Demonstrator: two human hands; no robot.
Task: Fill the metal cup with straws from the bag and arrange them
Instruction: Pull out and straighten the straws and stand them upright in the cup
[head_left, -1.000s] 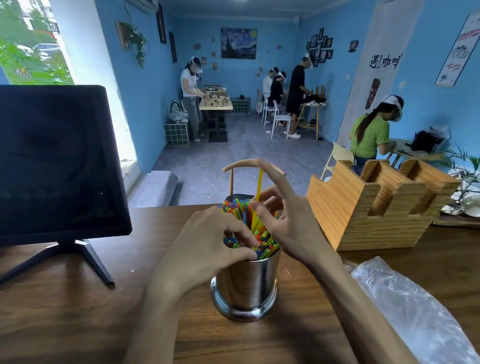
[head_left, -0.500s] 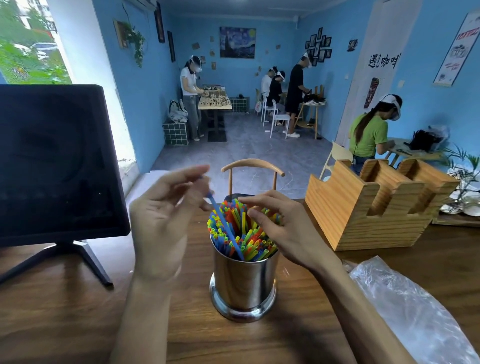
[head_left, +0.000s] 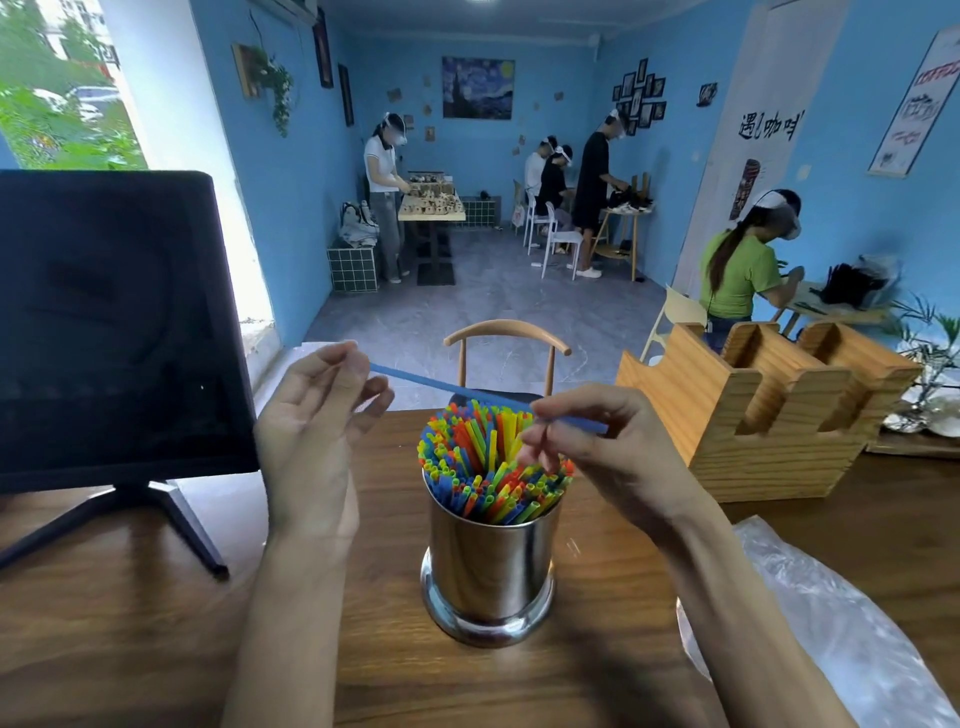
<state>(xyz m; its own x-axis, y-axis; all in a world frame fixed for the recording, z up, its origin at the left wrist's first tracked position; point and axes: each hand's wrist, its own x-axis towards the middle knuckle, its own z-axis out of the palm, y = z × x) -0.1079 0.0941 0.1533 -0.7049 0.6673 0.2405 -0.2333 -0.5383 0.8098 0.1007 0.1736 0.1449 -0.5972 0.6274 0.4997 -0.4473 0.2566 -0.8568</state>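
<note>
**Blue straw held level above a full cup**

At the far left a dark monitor (head_left: 109, 322) stands on its tripod foot on the wooden table (head_left: 130, 623). Next comes the left hand (head_left: 311, 441), raised with its palm towards the camera, thumb and forefinger pinching one end of a blue straw (head_left: 447, 387). The straw runs almost level, sloping slightly down to the right, across the top of the metal cup (head_left: 491, 566). The cup stands upright on the table, between the two forearms, packed with coloured straws (head_left: 483, 462) standing on end. The right hand (head_left: 613, 452) pinches the blue straw near its other end, fingers curled over the bundle. Further right a wooden holder (head_left: 753, 415) sits on the table, and the clear plastic bag (head_left: 831, 623) lies crumpled at the near right corner.
</note>
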